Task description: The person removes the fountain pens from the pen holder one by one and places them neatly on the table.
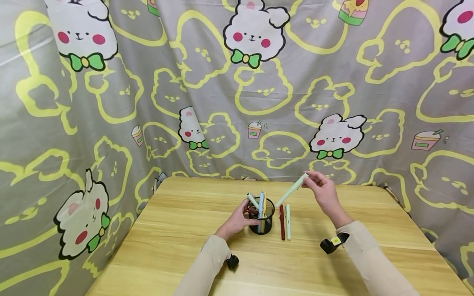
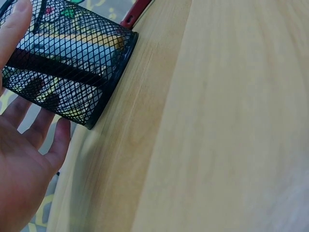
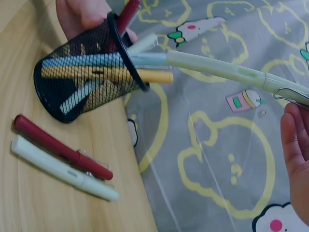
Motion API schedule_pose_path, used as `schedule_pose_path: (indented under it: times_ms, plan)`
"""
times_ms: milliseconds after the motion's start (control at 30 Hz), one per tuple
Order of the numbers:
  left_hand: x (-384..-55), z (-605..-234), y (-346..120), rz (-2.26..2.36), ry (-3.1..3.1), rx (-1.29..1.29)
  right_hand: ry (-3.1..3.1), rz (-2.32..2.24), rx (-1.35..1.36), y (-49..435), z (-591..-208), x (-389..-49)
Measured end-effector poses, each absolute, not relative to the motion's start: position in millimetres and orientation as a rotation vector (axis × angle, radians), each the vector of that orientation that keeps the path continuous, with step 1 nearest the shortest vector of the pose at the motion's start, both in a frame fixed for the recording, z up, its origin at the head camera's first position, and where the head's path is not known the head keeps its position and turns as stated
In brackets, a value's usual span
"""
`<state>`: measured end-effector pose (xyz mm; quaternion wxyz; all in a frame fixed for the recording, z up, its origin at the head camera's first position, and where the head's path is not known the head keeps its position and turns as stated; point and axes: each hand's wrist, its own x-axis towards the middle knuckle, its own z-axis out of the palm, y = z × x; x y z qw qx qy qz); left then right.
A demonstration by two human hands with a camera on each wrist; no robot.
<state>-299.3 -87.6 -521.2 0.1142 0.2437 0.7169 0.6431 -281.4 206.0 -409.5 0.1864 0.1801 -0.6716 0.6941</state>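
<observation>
My left hand (image 1: 237, 221) holds a black mesh pen holder (image 3: 50, 104) upright on the table, thumb on the near side and fingers behind. Inside stand several pens, among them a blue pen (image 1: 261, 203), a yellow pen (image 3: 157, 76), a dark red one and a pale green one. Between thumb and fingertips, my right hand (image 1: 325, 194) pinches a light green pen (image 1: 291, 190) by its clip end. That pen slants in the air, its lower end just right of the holder. The holder's mesh (image 2: 72, 46) partly veils its contents in the left wrist view.
Right of the holder, a dark red pen (image 1: 282, 222) and a pale green pen (image 1: 288, 222) lie side by side on the wooden table (image 1: 166, 246). A patterned grey curtain (image 1: 222, 94) hangs behind the table and along its left side.
</observation>
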Motion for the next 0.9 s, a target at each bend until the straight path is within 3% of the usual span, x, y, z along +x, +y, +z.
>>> schedule_pose_path:
  times_ms: [267,900]
  plan:
    - [-286.3,-499.2,-89.0,1.891,2.083,0.742,-1.98,1.991,0.376,220.6,-423.0,-288.6]
    - [-284.7,-497.5,-88.0,1.884,2.082,0.76,-2.324,1.807,0.228,240.8,-464.4,-304.1]
